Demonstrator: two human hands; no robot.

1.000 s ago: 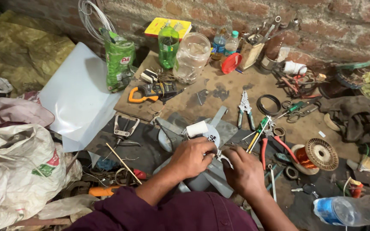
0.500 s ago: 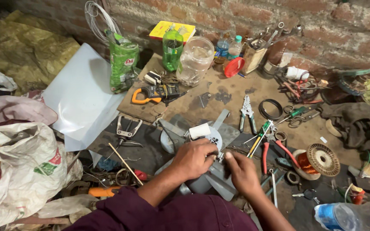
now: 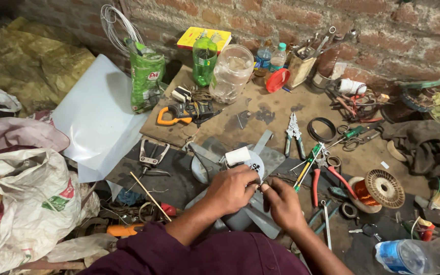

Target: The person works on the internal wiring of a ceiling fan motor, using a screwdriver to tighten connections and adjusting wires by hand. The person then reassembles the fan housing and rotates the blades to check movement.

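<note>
A: Start with the big piece. Where does it lie?

B: One grey plastic fan with broad blades [image 3: 215, 165] lies flat on the brown cardboard tabletop [image 3: 276, 109], right under both hands, its blades running out from the hub towards the wall and back towards the person. A white roll of tape [image 3: 238, 156] sits on its hub.

A: And the hands?

B: Two. The left hand [image 3: 230, 191] lies over the hub, nearer the roll; the right hand [image 3: 282, 203] is just beside it, on the side of the copper wire spool [image 3: 378, 189].

A: Fingers?

B: Both sets are pinched together where the hands meet, on something small and thin between them. What it is, I cannot tell.

A: Nearby tools?

B: One orange clamp meter [image 3: 183, 114], one pair of red-handled pliers [image 3: 324, 178].
</note>
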